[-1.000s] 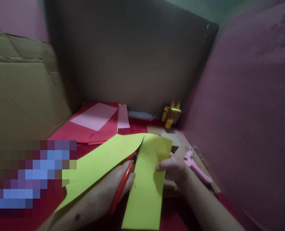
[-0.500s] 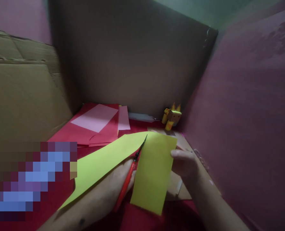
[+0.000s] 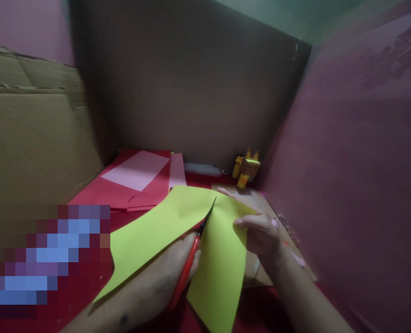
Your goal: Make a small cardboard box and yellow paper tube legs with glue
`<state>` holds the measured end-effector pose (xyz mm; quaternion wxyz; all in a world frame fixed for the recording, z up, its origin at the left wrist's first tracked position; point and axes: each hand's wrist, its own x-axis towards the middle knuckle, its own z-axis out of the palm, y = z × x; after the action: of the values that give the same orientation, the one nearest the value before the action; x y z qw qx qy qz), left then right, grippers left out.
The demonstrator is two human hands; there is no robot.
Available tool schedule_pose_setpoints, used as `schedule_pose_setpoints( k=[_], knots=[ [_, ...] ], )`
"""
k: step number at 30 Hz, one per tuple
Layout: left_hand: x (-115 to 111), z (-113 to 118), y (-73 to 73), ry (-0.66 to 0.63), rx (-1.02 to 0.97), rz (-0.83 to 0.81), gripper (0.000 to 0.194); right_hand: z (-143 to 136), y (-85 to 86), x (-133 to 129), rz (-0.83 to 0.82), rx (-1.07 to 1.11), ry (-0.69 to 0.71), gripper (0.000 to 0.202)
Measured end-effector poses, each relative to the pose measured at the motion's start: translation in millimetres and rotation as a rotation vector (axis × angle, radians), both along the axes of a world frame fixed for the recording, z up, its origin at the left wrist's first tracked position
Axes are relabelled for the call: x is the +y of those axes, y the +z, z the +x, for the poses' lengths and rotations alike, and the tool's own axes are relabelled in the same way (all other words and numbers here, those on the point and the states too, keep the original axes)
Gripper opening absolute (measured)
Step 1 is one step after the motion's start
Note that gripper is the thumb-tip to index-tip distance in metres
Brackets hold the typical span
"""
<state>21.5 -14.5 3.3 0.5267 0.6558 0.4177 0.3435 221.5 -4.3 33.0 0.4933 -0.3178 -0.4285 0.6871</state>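
Observation:
A sheet of yellow paper [image 3: 153, 231] is slit partway, with one long part draped over my left forearm and the other part hanging down in the middle. My left hand [image 3: 181, 253], partly hidden below the paper, is closed on a pair of scissors [image 3: 188, 266] with red handles. Their dark blades lie at the top of the slit, tip pointing away from me. At the right edge of the hanging part, my right hand [image 3: 263, 233] pinches the paper between thumb and fingers. One of its fingers shows behind the sheet's far edge.
Red sheets [image 3: 122, 196] with a pink sheet [image 3: 139, 169] on top lie at the back left. A small cardboard and yellow paper figure [image 3: 248, 169] stands at the back right. Under the right hand is a brown cardboard piece [image 3: 252, 196]. Tall panels [image 3: 198, 83] surround the red surface.
The scissors have moved slightly farther into the yellow paper. My right hand has shifted its hold inward, and the hanging part now bends and twists more.

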Motion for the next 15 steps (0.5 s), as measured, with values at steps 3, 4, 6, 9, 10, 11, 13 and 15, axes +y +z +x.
schedule_pose_setpoints(
  k=[3, 4, 6, 9, 10, 11, 13, 15],
  knots=[
    [-0.5, 5.8, 2.5, 0.047, -0.047, -0.061, 0.030, 1.2, 1.0, -0.6, 0.014, 0.010, 0.005, 0.032],
    [0.1, 7.6, 2.1, 0.062, -0.051, -0.074, 0.030, 1.3, 1.3, -0.9, 0.016, 0.015, 0.007, 0.029],
    [1.6, 10.9, 0.1, 0.105, -0.047, -0.112, 0.031, 1.4, 1.4, -1.5, 0.015, 0.028, 0.009, 0.027],
    [2.3, 15.7, -1.9, 0.137, -0.034, -0.150, 0.031, 1.8, 0.6, -2.7, 0.009, 0.052, -0.001, 0.033],
    [1.8, 17.2, -1.6, 0.140, -0.038, -0.151, 0.031, 2.0, 0.2, -3.1, 0.010, 0.060, -0.007, 0.036],
    [0.9, 18.7, -0.6, 0.141, -0.043, -0.150, 0.031, 2.3, -0.2, -3.5, 0.012, 0.067, -0.014, 0.039],
    [-1.2, 20.7, 3.0, 0.152, -0.047, -0.145, 0.032, 3.2, -0.7, -4.1, 0.019, 0.071, -0.019, 0.041],
    [-2.8, 20.7, 8.1, 0.164, -0.044, -0.135, 0.031, 4.4, -0.6, -4.3, 0.022, 0.065, -0.007, 0.039]
  ],
)
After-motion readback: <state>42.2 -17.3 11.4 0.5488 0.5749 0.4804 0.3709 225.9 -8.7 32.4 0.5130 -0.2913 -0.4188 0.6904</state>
